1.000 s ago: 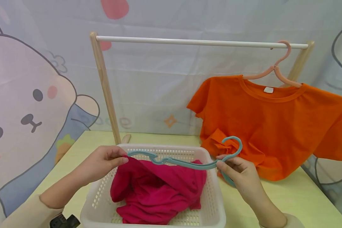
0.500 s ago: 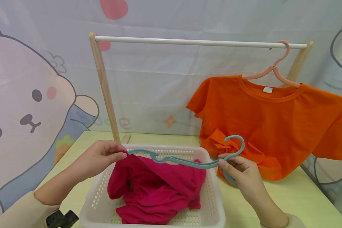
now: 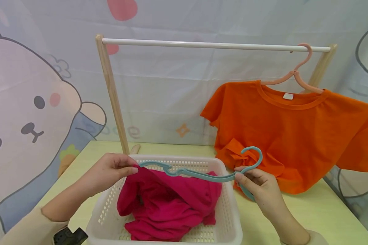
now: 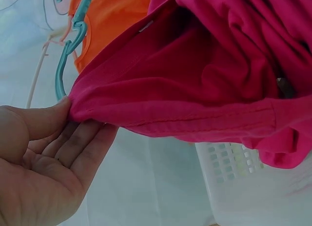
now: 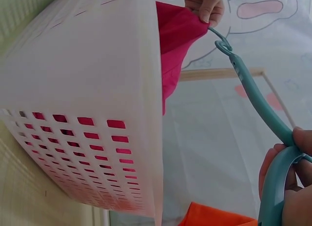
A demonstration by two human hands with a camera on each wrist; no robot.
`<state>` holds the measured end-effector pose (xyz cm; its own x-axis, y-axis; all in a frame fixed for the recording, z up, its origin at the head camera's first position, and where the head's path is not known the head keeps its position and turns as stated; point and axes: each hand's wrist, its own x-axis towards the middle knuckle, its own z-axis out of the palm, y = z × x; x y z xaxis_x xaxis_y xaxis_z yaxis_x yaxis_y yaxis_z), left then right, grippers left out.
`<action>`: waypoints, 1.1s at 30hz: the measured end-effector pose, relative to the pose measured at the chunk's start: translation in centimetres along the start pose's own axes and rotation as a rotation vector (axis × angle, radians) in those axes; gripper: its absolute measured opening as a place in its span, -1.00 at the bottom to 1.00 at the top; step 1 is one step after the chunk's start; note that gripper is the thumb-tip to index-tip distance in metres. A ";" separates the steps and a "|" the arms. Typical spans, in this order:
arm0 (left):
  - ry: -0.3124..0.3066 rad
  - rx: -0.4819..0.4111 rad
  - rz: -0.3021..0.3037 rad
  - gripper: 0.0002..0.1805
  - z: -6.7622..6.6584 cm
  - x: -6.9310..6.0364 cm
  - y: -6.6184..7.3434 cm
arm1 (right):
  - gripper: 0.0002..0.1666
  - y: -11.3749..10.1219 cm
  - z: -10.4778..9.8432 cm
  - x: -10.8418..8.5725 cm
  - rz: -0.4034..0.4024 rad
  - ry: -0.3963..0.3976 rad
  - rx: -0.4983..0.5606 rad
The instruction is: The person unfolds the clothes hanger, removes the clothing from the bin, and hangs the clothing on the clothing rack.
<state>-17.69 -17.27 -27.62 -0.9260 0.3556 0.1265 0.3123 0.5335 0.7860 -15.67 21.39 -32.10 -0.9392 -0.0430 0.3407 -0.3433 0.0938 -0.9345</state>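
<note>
Teal hanger (image 3: 202,176) is held largely above the white basket (image 3: 236,217), the right hand (image 3: 262,187) gripping it beside the hook. The left hand (image 3: 110,172) pinches an edge of the magenta garment (image 3: 171,207) at the far tip; whether the tip sits inside cannot be told. Risk noted: the bulk bunched in the basket may drag the cloth off if that pinch loosens.

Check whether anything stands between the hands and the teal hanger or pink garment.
Nothing visible does: the right hand grips the teal hanger near its hook; the left hand pinches the pink garment by the hanger's far end.
</note>
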 end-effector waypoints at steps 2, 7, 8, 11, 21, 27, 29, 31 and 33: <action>-0.002 0.005 -0.003 -0.83 0.1 0.0 -0.1 | -0.83 0.1 0.0 0.0 -0.003 -0.003 -0.005; -0.010 0.007 -0.010 -0.81 0.2 0.0 -0.1 | -0.85 0.2 -0.2 0.1 -0.018 -0.021 -0.020; -0.012 0.006 -0.013 -0.81 0.2 0.0 -0.1 | -0.84 0.2 -0.2 0.1 -0.022 -0.026 -0.021; -0.015 0.005 -0.021 -0.80 0.2 0.1 -0.2 | -0.83 0.3 -0.3 0.0 -0.033 -0.037 -0.027; -0.011 -0.022 -0.054 -0.76 0.2 0.0 -0.3 | -0.82 0.4 -0.4 0.0 -0.037 -0.055 -0.108; -0.022 -0.011 -0.033 -0.78 0.4 0.1 -0.1 | -0.90 0.4 -0.4 0.0 -0.074 -0.075 -0.118; -0.026 -0.010 -0.027 -0.79 0.4 0.1 0.0 | -0.88 0.4 -0.4 -0.1 -0.083 -0.082 -0.116; -0.033 -0.008 -0.021 -0.81 0.6 0.2 0.1 | -0.87 0.5 -0.4 -0.1 -0.088 -0.086 -0.116; -0.040 -0.008 -0.021 -0.81 0.7 0.2 0.2 | -0.88 0.5 -0.3 0.0 -0.090 -0.088 -0.116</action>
<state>-17.67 -16.54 -27.88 -0.9231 0.3747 0.0862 0.2911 0.5347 0.7933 -15.80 21.74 -32.53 -0.9021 -0.1430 0.4072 -0.4293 0.2001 -0.8807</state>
